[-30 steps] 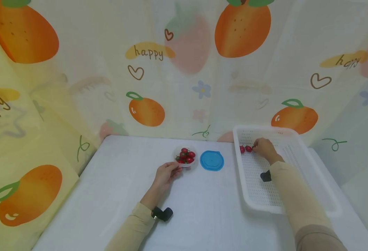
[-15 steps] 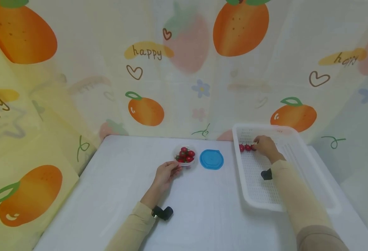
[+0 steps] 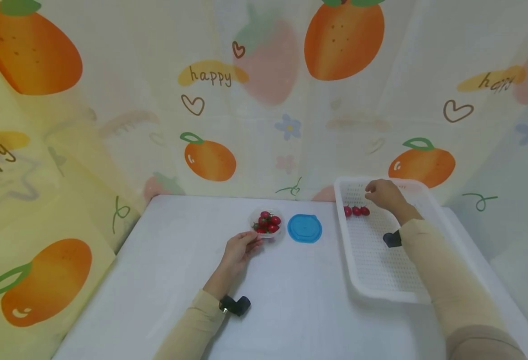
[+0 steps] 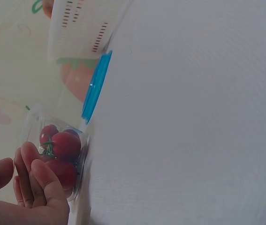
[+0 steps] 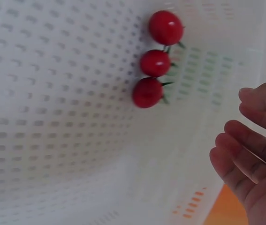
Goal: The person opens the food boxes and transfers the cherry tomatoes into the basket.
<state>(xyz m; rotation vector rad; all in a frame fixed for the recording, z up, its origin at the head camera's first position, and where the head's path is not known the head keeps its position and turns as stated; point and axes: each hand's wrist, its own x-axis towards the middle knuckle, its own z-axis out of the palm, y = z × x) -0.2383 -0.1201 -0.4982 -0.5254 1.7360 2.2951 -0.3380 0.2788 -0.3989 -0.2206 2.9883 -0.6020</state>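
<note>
My left hand (image 3: 241, 250) is at the near edge of a small clear plastic container (image 3: 269, 237), thumb and index finger pinching its rim. Several red cherry tomatoes (image 3: 267, 220) with green stems fill the container; in the left wrist view my fingers cover part of these tomatoes (image 4: 66, 145). Over the far part of a white perforated basket (image 3: 348, 250), my right hand (image 3: 387, 195) hovers with its fingers loosely bent and apart, holding nothing. Three cherry tomatoes (image 5: 155, 63) sit in a row against the basket's left wall, a short way from the right fingertips.
A round blue lid (image 3: 305, 228) lies flat between the container and the basket. The white-covered table (image 3: 173, 250) meets a fruit-printed curtain (image 3: 254, 150) at the back and on both sides.
My right hand has let go of the third cherry tomato, leaving it beside the other two, and has lifted away toward the back of the basket. My left hand stays at the container.
</note>
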